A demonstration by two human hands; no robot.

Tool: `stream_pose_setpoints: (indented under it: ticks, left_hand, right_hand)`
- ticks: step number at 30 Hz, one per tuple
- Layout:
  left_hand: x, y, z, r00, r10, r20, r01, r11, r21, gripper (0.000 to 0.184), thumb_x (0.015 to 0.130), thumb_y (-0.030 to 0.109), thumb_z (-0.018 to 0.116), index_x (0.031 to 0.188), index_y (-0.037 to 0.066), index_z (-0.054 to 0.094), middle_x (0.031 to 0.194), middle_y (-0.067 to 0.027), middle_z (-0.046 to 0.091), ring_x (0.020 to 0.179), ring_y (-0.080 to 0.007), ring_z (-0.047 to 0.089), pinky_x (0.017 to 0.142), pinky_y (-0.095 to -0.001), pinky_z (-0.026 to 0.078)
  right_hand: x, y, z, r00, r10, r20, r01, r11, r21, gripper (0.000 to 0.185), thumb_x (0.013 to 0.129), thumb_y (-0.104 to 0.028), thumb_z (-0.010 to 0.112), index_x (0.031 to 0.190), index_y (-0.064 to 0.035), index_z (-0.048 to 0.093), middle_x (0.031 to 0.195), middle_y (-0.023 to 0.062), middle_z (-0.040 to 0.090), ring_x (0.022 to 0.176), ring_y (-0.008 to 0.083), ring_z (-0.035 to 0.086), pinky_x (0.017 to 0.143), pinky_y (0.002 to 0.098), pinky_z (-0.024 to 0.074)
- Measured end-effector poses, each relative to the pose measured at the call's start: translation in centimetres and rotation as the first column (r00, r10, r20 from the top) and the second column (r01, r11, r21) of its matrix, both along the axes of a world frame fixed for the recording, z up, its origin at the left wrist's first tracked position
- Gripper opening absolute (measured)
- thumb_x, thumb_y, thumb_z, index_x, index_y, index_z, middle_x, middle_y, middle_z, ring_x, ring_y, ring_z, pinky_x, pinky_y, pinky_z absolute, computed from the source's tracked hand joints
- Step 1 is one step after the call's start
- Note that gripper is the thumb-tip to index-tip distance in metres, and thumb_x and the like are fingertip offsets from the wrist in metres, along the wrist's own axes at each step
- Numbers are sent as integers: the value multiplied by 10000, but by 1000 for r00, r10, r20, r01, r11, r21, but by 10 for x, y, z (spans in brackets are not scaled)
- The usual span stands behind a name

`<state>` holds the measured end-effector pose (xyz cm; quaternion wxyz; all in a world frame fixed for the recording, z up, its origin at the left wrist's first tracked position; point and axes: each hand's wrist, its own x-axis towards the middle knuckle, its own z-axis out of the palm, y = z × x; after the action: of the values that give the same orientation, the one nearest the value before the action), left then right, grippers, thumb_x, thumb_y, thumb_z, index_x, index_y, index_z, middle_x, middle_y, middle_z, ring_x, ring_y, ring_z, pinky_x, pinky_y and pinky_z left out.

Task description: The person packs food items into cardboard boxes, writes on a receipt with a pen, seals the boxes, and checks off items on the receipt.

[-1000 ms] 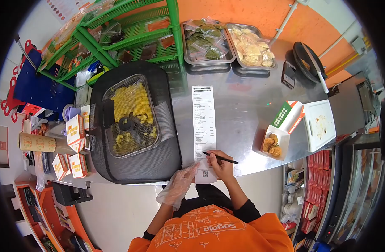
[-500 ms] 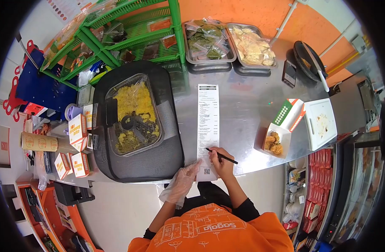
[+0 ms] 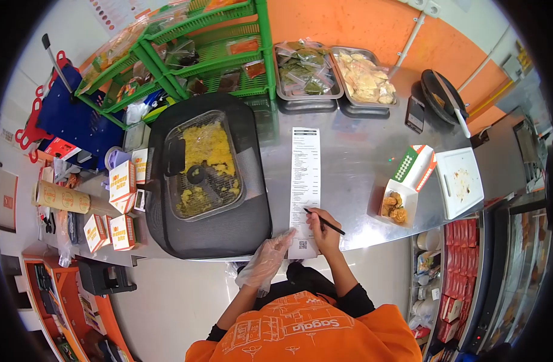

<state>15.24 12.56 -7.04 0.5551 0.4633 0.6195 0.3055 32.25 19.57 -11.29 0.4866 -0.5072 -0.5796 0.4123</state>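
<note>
Right hand: closed around a black pen, which slants down to the left across the fingers
Pen tip: at the lower part of the receipt; whether it touches the print is too small to tell
Left hand: inside a clear plastic glove, fingertips at the receipt's lower left edge; I cannot tell whether they pinch the paper or only press on it
Receipt: one long white printed strip, flat on the metal table, running from the hands toward the back; a square code sits near its lower end
Left of the receipt: a large black mesh cover, just beside it, with yellow food showing through the mesh
Right of the receipt: an open paper box, well apart from it, with brown fried pieces inside and its lid tipped back
Far right: a white cutting board with crumbs on it, near the paper box
Back of table: a metal tray of green packets and another of pale food pieces, side by side; right of them a phone, then a black pan with a knife across it
Back left: a green rack holding small bags
Left end: white and orange boxes near a brown paper roll
</note>
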Motion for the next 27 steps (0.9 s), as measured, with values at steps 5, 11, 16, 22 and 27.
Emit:
stream_pose_setpoints:
  ticks: [5,11,16,22,27]
  left_hand:
    - [-2,1,11,996,-31,-79,18,986,-168,571,981,549,461,1265,85,635,905,-141,704,773,-197,627,788,-350,504]
    - [-4,-12,-19,1000,-1,32,-5,983,184,432,1026,383,474,1377,143,551,1024,-86,699,808,-116,528,823,-291,477]
    - [-9,-10,-13,996,-37,84,40,999,-36,449,1011,328,514,1369,57,535,1254,-128,631,1072,-152,566,953,-289,456]
    - [-7,-5,22,996,-26,81,30,998,-58,434,957,241,572,1325,12,554,1329,-188,587,1203,-240,585,1031,-310,407]
    - [-3,-16,-14,986,-13,168,-5,994,106,420,950,238,590,1334,68,576,1037,-97,646,919,-133,567,830,-263,454]
  right_hand:
    - [-3,-1,8,999,25,30,-27,995,94,263,1000,-201,540,1137,-6,652,1044,131,677,861,165,643,772,296,519]
    - [-18,8,14,992,68,110,-85,985,151,238,990,-140,531,1128,19,642,1053,173,675,917,234,666,830,327,514]
    - [-6,10,9,994,107,-37,-106,994,29,80,962,-74,593,1013,-13,604,799,36,615,721,93,582,659,220,466]
    - [1,2,-2,994,89,-67,-92,995,-47,78,928,-52,619,983,-3,595,761,25,642,660,62,601,604,209,482]
    - [-5,2,7,997,76,17,-77,996,45,92,942,-63,609,990,15,598,778,61,678,706,94,655,646,228,524]
